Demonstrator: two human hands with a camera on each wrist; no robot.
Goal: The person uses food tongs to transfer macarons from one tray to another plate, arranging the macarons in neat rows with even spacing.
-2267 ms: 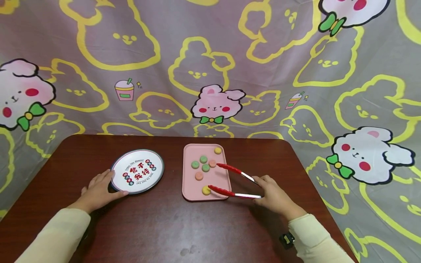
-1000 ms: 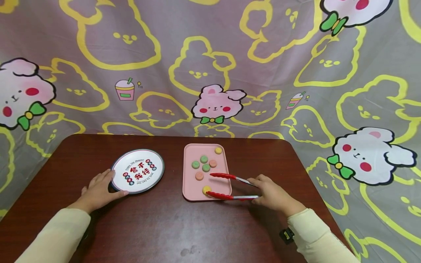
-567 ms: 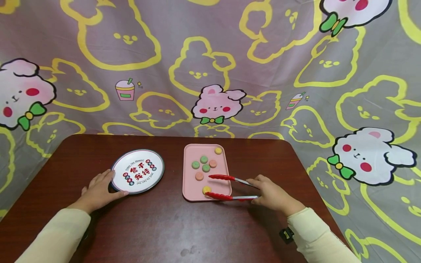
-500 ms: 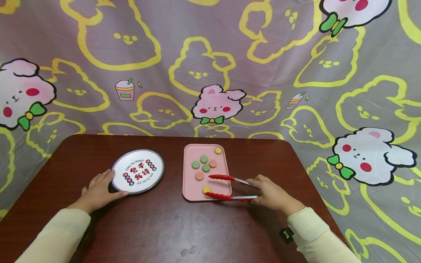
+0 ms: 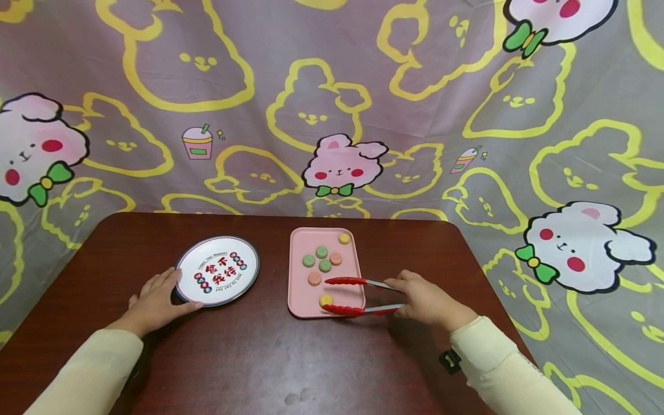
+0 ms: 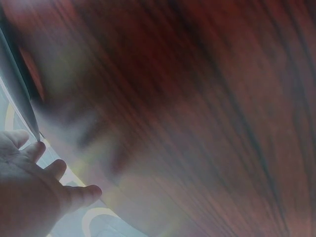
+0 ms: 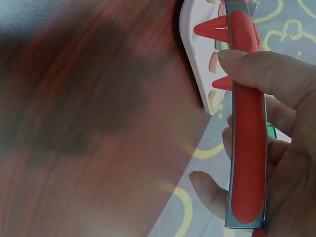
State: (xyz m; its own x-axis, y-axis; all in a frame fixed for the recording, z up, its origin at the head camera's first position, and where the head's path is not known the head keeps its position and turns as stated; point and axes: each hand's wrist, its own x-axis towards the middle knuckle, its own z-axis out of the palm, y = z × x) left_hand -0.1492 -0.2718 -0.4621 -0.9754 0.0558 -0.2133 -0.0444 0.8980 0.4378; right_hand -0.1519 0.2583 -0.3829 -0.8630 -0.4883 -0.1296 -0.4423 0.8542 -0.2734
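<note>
In the head view, my left hand [image 5: 155, 302] touches the near left rim of a white round plate [image 5: 233, 288] with its thumb and fingers spread. The left wrist view shows those fingers relaxed, with fingertips by the plate's edge [image 6: 19, 89]. My right hand [image 5: 427, 300] holds red-tipped metal tongs [image 5: 344, 281] over a pink tray [image 5: 298, 302]. The arms of the tongs stand apart, the lower tip beside a small yellow macaron [image 5: 325, 300]. Nothing is pinched between the tips. In the right wrist view, thumb and fingers wrap the tongs' red handle [image 7: 248, 148].
On the tray sit several more macarons: green ones [image 5: 321, 252], pinkish-orange ones [image 5: 314, 278] and another yellow one [image 5: 344, 238]. Everything stands on a dark brown table [image 5: 249, 357]. Behind its far edge hangs a patterned cloth [image 5: 259, 127].
The tongs have moved toward the near end of the tray, around the near yellow macaron, and their arms have drawn a bit closer together. My left hand and the plate stay put.
</note>
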